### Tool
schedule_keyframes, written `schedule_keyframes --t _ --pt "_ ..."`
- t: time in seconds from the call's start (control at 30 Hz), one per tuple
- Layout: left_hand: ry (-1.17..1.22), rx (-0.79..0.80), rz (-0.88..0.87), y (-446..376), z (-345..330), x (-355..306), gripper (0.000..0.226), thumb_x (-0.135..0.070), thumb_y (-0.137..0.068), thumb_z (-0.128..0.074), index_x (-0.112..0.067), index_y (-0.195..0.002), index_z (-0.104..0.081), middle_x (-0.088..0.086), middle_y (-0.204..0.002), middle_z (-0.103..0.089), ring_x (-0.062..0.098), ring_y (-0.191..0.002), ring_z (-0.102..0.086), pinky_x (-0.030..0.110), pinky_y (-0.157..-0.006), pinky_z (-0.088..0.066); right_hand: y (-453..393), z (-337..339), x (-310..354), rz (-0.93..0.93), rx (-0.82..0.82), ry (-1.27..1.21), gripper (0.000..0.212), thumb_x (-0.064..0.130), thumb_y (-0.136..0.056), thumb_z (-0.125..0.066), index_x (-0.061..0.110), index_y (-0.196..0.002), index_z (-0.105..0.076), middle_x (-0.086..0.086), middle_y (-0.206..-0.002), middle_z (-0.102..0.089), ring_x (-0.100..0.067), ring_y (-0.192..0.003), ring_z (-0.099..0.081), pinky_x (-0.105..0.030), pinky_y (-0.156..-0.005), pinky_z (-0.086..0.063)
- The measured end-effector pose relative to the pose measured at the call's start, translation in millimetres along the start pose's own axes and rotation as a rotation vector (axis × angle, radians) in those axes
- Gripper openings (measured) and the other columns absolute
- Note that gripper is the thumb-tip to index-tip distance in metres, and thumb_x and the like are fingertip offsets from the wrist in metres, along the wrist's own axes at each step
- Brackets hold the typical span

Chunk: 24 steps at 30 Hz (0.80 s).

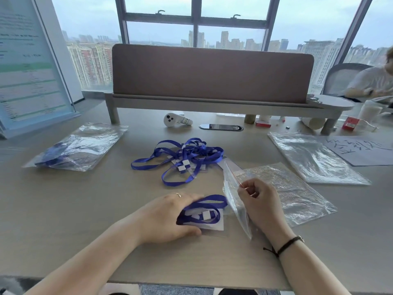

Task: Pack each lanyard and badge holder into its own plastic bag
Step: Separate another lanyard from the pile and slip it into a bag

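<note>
My left hand (168,218) grips a folded blue lanyard with a clear badge holder (204,211) near the table's front edge. Just to the right, my right hand (259,201) pinches the red-lined mouth of a clear plastic bag (231,188) and holds it up on edge, facing the lanyard. A tangle of loose blue lanyards with badge holders (182,158) lies in the middle of the table. At the left lies a packed bag (74,150) with a blue lanyard inside.
Empty plastic bags lie flat right of my hand (293,188) and further back right (314,158). A paper with handwriting (361,150), a white controller (176,120), small boxes and a raised shelf with a brown panel (212,71) stand behind. A person sits far right.
</note>
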<state>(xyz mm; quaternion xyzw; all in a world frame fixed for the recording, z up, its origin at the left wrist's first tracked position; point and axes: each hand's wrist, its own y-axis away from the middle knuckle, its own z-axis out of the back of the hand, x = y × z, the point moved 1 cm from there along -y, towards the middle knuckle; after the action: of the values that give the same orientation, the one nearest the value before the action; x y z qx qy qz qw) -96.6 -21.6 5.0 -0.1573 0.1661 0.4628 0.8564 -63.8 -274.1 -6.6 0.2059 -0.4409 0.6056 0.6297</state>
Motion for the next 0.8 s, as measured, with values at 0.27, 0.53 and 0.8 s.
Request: schedule_keyframes --t 0.27,0.53,0.8 --pt "0.065 -0.012 0.023 -2 2 -1 0.083 -0.058 -0.072 -0.078 -0.039 -0.145 -0.044 -0.027 -0.13 -0.048 -0.009 -0.122 -0.045 0.019 -0.105 -0.04 3 1 2 0.012 0.013 0.046 0.012 0.018 -0.082 -0.071 0.024 -0.074 -0.065 0.008 -0.061 -0.062 -0.005 -0.054 -0.055 -0.02 -0.052 -0.037" --pt "0.166 -0.078 0.188 10 -1 0 0.068 -0.057 -0.065 -0.082 -0.049 -0.118 -0.04 -0.031 -0.117 -0.045 -0.012 -0.112 -0.046 0.017 -0.097 -0.043 7 0 5 0.028 0.048 0.094 0.01 0.023 -0.082 -0.071 0.028 -0.075 -0.065 0.01 -0.063 -0.064 -0.002 -0.056 -0.057 -0.02 -0.052 -0.039" --pt "0.318 -0.12 0.266 11 17 -1 0.055 -0.051 -0.07 -0.084 -0.047 -0.114 -0.051 -0.028 -0.103 -0.056 -0.007 -0.1 -0.055 0.01 -0.082 -0.041 13 -5 9 0.064 0.079 0.179 0.01 0.03 -0.082 -0.069 0.033 -0.076 -0.062 0.013 -0.065 -0.063 -0.003 -0.062 -0.058 -0.024 -0.055 -0.042"
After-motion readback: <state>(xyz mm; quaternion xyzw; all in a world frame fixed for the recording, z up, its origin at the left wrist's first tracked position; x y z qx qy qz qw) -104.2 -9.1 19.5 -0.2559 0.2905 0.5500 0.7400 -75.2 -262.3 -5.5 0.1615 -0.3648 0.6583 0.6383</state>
